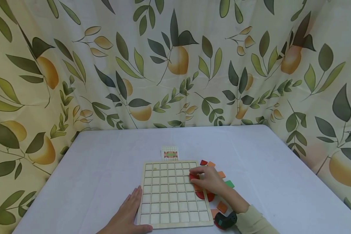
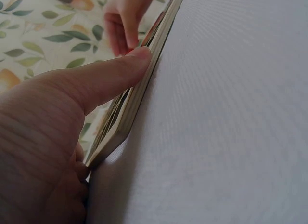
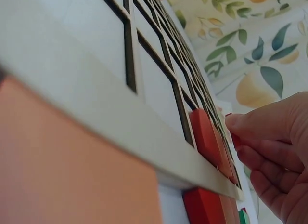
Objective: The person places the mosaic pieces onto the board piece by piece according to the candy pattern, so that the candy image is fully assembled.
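A pale wooden grid board (image 1: pixel 169 197) lies on the table. My left hand (image 1: pixel 127 211) rests along its left side with straight fingers, the thumb (image 2: pixel 115 74) touching the near edge. Over the board's right side, my right hand (image 1: pixel 209 178) pinches a small red piece (image 3: pixel 236 140) between thumb and fingers. Just below that hand, a red rounded piece (image 1: pixel 200 194) and an orange piece (image 1: pixel 197 187) lie in the grid's right column; the hand partly hides this area. A small card (image 1: pixel 170 153) printed with a red, orange and green pattern stands behind the board.
Loose flat pieces lie along the board's right side, including a green piece (image 1: pixel 229 184), an orange square (image 1: pixel 222 206) and a small red piece (image 1: pixel 203 162). A black wrist device (image 1: pixel 226 221) covers some near pieces. The white table (image 1: pixel 105 162) meets a leaf-patterned curtain (image 1: pixel 169 81).
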Demonstrator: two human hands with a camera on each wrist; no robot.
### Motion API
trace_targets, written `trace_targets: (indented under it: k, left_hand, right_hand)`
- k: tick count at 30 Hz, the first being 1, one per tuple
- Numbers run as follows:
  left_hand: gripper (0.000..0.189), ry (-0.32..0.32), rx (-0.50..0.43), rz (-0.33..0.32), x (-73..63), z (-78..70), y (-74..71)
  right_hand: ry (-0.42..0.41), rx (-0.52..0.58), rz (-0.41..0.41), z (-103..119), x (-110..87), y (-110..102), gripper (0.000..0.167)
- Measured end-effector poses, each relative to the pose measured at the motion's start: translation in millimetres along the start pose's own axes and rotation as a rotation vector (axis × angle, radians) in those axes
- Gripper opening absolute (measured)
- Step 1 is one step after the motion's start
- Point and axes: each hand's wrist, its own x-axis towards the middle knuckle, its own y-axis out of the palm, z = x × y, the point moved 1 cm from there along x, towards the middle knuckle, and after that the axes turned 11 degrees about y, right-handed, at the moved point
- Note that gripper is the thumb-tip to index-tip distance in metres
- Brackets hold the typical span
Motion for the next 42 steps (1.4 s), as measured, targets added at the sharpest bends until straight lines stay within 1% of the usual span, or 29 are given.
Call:
trace_targets:
  k: [3,7,14,22,27,32,38,42]
  left_hand:
    - [0.121,-0.01,-0.011,-0.001,-0.2,-0.6,-0.6]
    - [0.121,-0.012,-0.014,0.002,0.3,-1.1,-0.4]
    - [0.122,-0.022,-0.008,0.007,1.1,-1.1,-1.0]
    - [0.122,-0.023,-0.031,0.0,0.2,-0.3,-0.2]
    - [0.121,0.004,-0.015,-0.004,-0.2,0.2,0.1]
    - [0.117,0.037,0.008,-0.009,-1.2,0.5,0.4]
    - [0.118,0.044,0.003,-0.013,-1.6,1.0,0.8]
    - [0.118,0.053,0.008,-0.017,-1.6,1.8,2.1]
  right_hand:
    - [0.002,0.002,0.013,1.7,1.8,3.1,0.027]
    - [-0.003,-0.024,0.03,2.5,3.2,6.1,0.025]
    - [-0.011,-0.032,0.035,2.0,4.7,8.4,0.023]
    - [0.03,-0.04,0.036,3.9,4.6,6.4,0.029]
    - [0.036,-0.022,0.038,4.6,4.2,3.0,0.026]
    - [0.014,-0.034,0.05,4.5,5.0,1.9,0.023]
    - [-0.028,-0.047,0.065,5.2,6.7,2.7,0.018]
    - [-0.031,-0.059,0.066,5.6,6.8,3.8,0.018]
